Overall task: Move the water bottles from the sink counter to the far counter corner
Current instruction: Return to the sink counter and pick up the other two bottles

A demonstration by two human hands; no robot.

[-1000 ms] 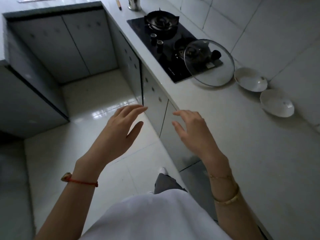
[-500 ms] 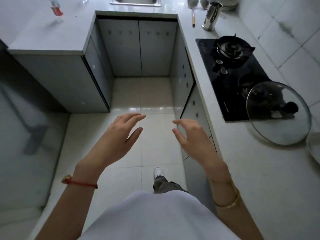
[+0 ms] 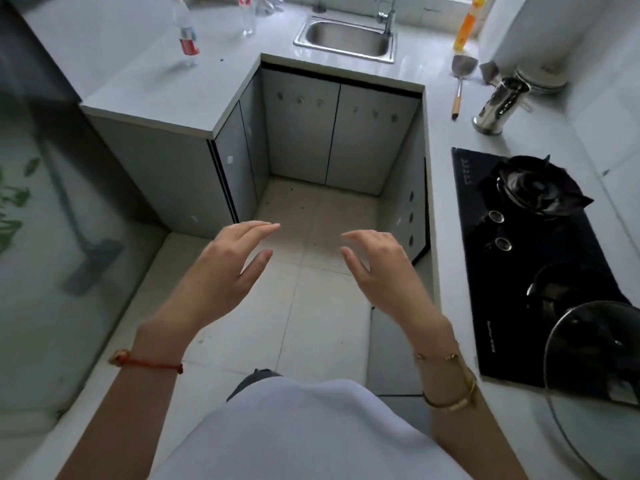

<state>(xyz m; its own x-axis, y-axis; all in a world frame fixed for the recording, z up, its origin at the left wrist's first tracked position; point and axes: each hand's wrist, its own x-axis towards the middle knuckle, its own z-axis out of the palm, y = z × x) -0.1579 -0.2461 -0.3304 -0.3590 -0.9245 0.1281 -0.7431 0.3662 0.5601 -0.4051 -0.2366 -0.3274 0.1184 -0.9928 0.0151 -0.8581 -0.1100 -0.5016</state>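
Two clear water bottles with red labels stand on the white counter left of the sink [image 3: 346, 38]: one bottle [image 3: 185, 32] nearer the counter's left side, a second bottle [image 3: 246, 13] closer to the sink, cut off by the top edge. My left hand [image 3: 225, 268] and my right hand [image 3: 377, 268] hover over the floor in the middle of the view, both empty with fingers apart. The bottles are far ahead of both hands.
A black gas hob [image 3: 533, 251] and a glass lid [image 3: 595, 368] lie on the right counter. A steel cup [image 3: 498, 105], a spatula [image 3: 460, 81] and an orange bottle [image 3: 467, 26] stand near the sink. Grey cabinets [image 3: 336, 133] ring the tiled floor. A mop [image 3: 86, 258] shows at left.
The view has swung left and up from the right counter, bringing the sink and the bottles into sight. Both hands stay empty and held out in front.
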